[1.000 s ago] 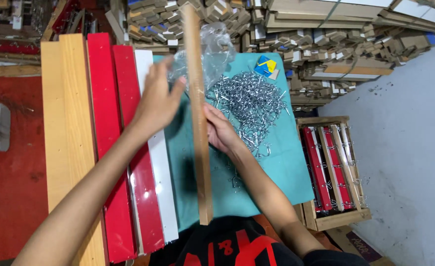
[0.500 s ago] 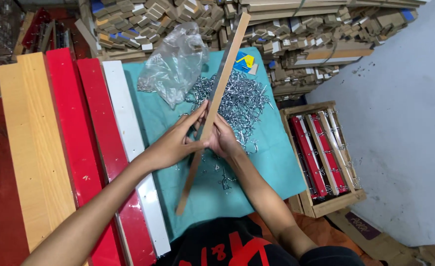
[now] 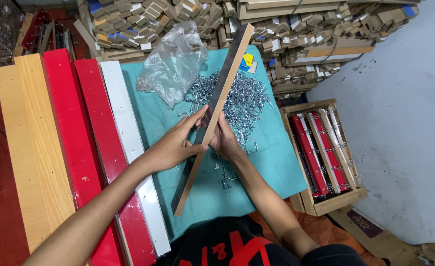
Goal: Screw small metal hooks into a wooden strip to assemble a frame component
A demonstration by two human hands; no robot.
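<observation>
Head view: both hands hold one long wooden strip (image 3: 212,118) tilted edge-up over the teal cloth (image 3: 276,167), its far end over the cloth's far edge and its near end close to the cloth's near edge. Left hand (image 3: 173,145) grips it around mid-length, fingers curled under, thumb stretched along the dark face. Right hand (image 3: 222,138) is mostly behind the strip, fingers wrapped on its light side; can't tell if it also pinches a hook. Pile of small metal hooks (image 3: 242,98) sits on the cloth toward its far right corner, a few loose ones near the right wrist, crumpled clear plastic bag (image 3: 173,64) at the far left. Red, white and wood-tone boards (image 3: 69,148) lie side by side along the cloth's left edge; a crate of finished hook rails (image 3: 323,152) stands off its right edge. Looks like the step is positioning the strip for hook fitting; my guess is that needs one hand freed while the other steadies the strip.
</observation>
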